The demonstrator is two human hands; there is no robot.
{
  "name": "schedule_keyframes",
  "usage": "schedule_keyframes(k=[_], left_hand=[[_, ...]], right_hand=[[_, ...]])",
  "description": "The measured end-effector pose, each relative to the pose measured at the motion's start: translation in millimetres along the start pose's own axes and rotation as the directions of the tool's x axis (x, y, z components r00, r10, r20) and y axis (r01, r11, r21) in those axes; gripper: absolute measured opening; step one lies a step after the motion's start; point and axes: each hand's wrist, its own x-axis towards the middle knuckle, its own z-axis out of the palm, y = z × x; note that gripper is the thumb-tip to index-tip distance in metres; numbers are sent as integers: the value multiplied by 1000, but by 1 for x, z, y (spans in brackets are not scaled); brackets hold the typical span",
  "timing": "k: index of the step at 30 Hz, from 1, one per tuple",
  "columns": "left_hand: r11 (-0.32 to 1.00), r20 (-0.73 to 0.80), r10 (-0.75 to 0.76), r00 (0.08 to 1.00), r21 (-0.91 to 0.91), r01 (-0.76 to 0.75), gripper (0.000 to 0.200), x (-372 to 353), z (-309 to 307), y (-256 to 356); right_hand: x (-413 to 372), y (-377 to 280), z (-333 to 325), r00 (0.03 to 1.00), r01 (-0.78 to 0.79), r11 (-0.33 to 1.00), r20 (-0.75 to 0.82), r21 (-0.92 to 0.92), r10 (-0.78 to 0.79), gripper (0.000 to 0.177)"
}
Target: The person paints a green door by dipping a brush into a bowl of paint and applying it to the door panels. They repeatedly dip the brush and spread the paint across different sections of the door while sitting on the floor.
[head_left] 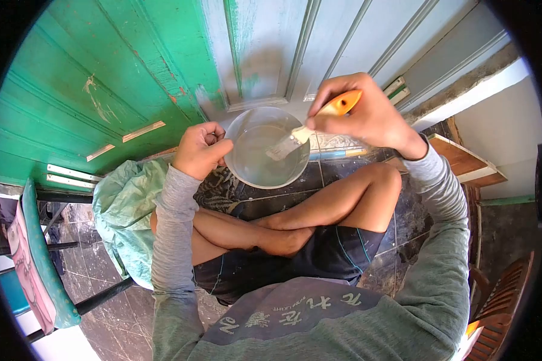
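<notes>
My left hand (203,150) is closed on the left rim of a round, pale bowl (267,180), thumb and curled fingers pinching its edge. The bowl holds a greyish-white liquid (253,153) and is held up in front of my crossed legs. My right hand (358,114) grips a paintbrush (341,103) by its orange-yellow handle. The brush slants down to the left, its whitish bristles (280,148) over the inside of the bowl.
Ahead stands a panelled wooden surface, green (114,78) at left and grey-white (265,36) at right. A pale green cloth (129,210) lies by my left knee. A cushioned chair (42,259) stands left, a wooden chair (503,301) at lower right. Dark floor tiles (111,307) carry paint specks.
</notes>
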Motion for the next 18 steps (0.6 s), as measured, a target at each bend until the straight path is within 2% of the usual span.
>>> schedule_keyframes(k=[2, 6, 7, 12, 14, 16, 18], left_hand=[[1000, 1, -4, 1000, -17, 4, 12, -2, -1, 3], [1000, -17, -9, 1000, -26, 8, 12, -6, -3, 10], [999, -20, -2, 1000, -33, 1, 11, -7, -3, 9], [998, -24, 17, 1000, -67, -19, 10, -2, -7, 8], [999, -40, 25, 999, -31, -26, 10, -3, -6, 15], [999, -45, 31, 999, -17, -32, 9, -5, -6, 19], [999, -40, 45, 998, -25, -46, 9, -5, -7, 20]], right_hand=[[-5, 2, -10, 992, -104, 990, -63, 93, 110, 15], [-16, 10, -20, 970, -136, 963, -166, 232, 177, 15], [-18, 18, -20, 964, -98, 932, -201, 349, 176, 15], [-31, 23, -21, 945, -56, 946, -289, 319, 154, 11], [-36, 16, -18, 940, -83, 978, -311, 190, 141, 10], [-37, 19, -15, 933, -59, 969, -331, 238, 138, 11], [-39, 16, -13, 935, -23, 977, -341, 212, 96, 12]])
